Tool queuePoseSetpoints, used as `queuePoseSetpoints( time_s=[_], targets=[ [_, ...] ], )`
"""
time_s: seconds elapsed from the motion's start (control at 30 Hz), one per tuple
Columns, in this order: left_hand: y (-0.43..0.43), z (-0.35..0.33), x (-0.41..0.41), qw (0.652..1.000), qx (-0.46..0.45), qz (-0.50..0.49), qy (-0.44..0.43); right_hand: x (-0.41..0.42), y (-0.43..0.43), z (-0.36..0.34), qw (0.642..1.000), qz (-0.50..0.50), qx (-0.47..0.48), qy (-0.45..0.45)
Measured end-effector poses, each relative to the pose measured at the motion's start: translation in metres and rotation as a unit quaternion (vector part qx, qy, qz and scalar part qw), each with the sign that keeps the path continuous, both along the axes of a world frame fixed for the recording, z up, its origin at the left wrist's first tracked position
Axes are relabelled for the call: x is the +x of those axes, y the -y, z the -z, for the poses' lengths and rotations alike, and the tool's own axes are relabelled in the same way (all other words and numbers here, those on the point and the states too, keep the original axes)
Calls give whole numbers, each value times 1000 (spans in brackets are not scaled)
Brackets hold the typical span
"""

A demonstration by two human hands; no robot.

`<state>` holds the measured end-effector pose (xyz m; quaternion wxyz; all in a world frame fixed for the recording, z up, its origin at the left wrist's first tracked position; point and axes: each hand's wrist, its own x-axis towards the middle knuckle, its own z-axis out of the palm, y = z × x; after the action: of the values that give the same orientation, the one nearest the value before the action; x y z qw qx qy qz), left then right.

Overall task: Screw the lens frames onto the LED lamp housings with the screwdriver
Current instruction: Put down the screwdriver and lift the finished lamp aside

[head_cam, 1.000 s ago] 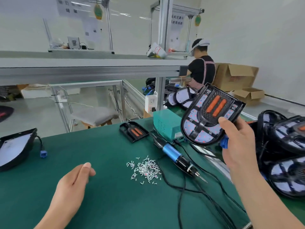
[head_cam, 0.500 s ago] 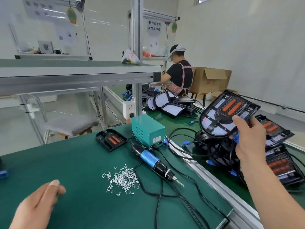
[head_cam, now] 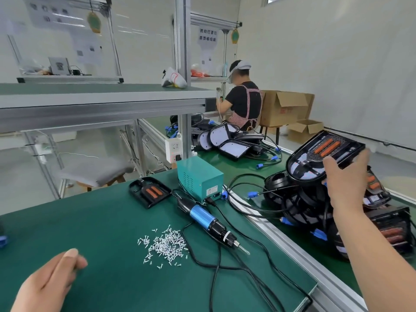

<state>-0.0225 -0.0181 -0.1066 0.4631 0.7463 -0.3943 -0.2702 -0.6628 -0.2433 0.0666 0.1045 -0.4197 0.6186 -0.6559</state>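
Black plastic lamp (head_cam: 301, 167) with its frame (head_cam: 326, 146) of orange strips uppermost is gripped at its near edge by the right hand (head_cam: 347, 183), thumb over the face, and held in the air above the pile of lamps (head_cam: 299, 199). The left hand (head_cam: 49, 282) hovers low over the mat (head_cam: 101, 221), fingers loosely curled, with nothing visible in it. The screwdriver (head_cam: 209, 224) lies untouched between the hands, and the screws (head_cam: 164, 246) lie just ahead of the left hand. Judgement: a handling step, no fastening under way — whether this lamp is being fetched or set aside cannot be told. Next move calls for a lamp flat on the mat, a screw picked up and the screwdriver taken in hand.
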Motion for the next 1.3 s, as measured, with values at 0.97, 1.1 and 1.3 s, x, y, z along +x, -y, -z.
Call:
queuePoseSetpoints(
  time_s=[0.97, 1.1, 1.3],
  targets=[
    [-17, -53, -68, 997, -71, 24, 14, 11, 5, 5, 970, 56, 14, -237],
    [-18, -58, -75, 996, -81, 17, 29, 27, -3, 8, 975, 18, -9, -220],
    [-13, -57, -83, 993, -97, 4, 62, 74, -17, 20, 970, -60, -58, -230]
  ],
)
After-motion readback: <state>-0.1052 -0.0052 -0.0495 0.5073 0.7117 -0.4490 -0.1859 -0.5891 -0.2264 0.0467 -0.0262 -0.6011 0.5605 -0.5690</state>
